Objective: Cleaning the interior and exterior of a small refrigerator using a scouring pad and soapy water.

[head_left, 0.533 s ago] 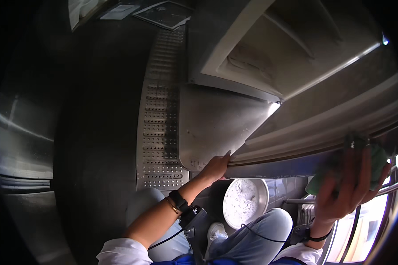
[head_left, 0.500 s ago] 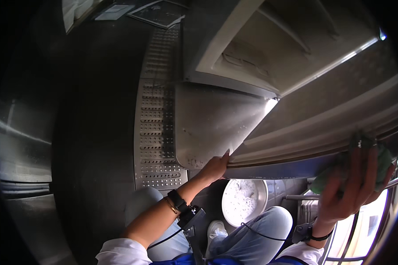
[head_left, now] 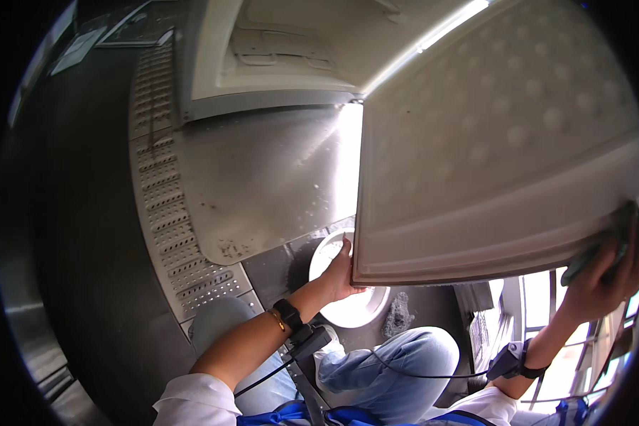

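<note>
From my remote seat, I had the left hand [head_left: 339, 278] closed on the near left corner of the pale door panel [head_left: 476, 192], thumb lying along its edge; I judged that this steadied it. The right hand [head_left: 598, 287] grasped a green cloth [head_left: 591, 259] at the panel's right end, fingers over the fabric, presumably to press it flat (blur hid the exact fingertip contact from me). The panel stood open just beyond the person's knees [head_left: 433, 348], angled away from a pale-lined cabinet [head_left: 277, 105]. Partly hidden by the left hand, a white basin [head_left: 358, 312] sat on the floor, likely for easy reach, with a dark crumpled clump [head_left: 398, 316] just beside it. Farther left came a smooth metal sheet [head_left: 277, 177], then a perforated metal strip [head_left: 170, 220].

Counting, I made it two hands, one panel, one cloth, one basin, one clump, one cabinet, one sheet and two wrist devices [head_left: 506, 360], one per arm; the strip's holes were too many to tally.
</note>
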A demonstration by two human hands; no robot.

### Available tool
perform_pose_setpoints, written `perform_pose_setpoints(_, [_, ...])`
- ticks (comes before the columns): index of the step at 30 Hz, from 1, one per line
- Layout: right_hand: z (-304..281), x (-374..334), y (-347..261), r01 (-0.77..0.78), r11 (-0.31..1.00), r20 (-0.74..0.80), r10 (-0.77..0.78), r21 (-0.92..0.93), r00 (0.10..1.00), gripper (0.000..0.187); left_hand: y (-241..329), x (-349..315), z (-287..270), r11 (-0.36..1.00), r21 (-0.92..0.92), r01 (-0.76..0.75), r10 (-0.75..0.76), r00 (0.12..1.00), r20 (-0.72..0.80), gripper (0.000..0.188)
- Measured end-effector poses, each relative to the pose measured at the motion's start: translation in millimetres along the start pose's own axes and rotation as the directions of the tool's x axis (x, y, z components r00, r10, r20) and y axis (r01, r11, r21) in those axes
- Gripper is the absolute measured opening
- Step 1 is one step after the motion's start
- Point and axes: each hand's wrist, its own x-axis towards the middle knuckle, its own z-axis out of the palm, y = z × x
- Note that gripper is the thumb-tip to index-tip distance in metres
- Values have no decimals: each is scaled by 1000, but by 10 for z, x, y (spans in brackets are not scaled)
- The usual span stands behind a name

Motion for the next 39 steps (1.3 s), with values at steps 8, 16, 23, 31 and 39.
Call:
perform_pose_setpoints(8, [160, -345, -174, -143, 973, 157, 172, -182, 972, 30, -369, 687, 273, 982, -188, 20, 17, 981, 192, 70])
perform_pose_setpoints(16, [415, -971, -631, -70, 986, 462, 134, -154, 877, 43, -581, 1146, 435, 931, -364, 29, 66, 967, 246, 67])
perform_pose_setpoints(23, [369, -1649, -915, 223, 922, 530, -367, 317, 764, 35, -677, 1430, 506, 903, -429, 18, 143, 929, 341, 70])
perform_pose_setpoints(31, [667, -954, -35, -119, 976, 360, 47, 181, 932, 43, -643, 1423, 551, 913, -406, 29, 141, 913, 382, 68])
perform_pose_setpoints(39, [636, -1831, -1083, 33, 946, 446, -182, 322, 876, 40, -716, 1563, 513, 904, -426, 8, 191, 886, 422, 66])
